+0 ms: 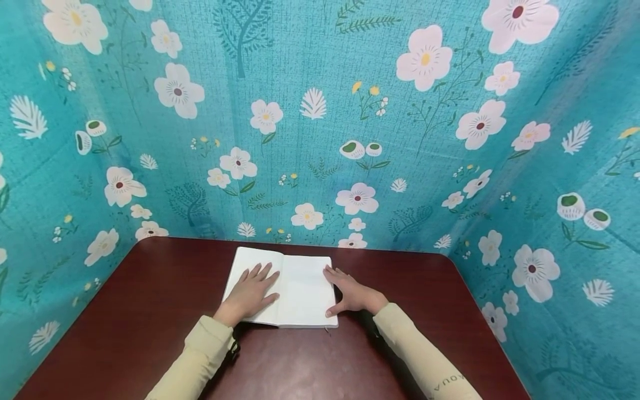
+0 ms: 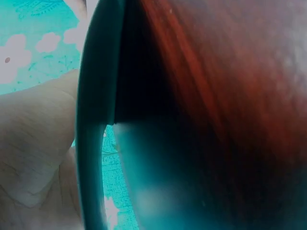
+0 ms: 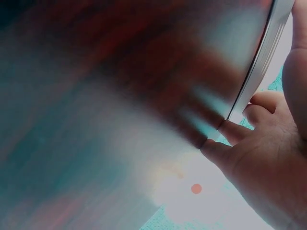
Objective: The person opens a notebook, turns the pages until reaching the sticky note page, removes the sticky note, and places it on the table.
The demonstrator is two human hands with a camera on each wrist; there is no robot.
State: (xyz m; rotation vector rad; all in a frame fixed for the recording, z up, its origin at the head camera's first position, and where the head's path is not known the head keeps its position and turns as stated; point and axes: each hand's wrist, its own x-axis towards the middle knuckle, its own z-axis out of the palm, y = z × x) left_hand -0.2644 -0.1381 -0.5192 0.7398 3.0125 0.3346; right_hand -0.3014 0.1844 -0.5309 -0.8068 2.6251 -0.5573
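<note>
An open notebook with blank white pages lies on the dark red table. My left hand rests on its left page, fingers spread, thumb pointing toward the centre fold. At the right edge of the notebook is my right hand, its thumb and forefinger touching the page margin. In the right wrist view, two fingertips of the right hand touch the glossy tabletop beside the edge of the page block. The left wrist view shows part of the left hand behind a dark green strip.
The tabletop is glossy and reflects light, with rounded far corners. Turquoise flowered cloth hangs behind and along both sides. A thin ribbon end sticks out below the notebook's lower right corner.
</note>
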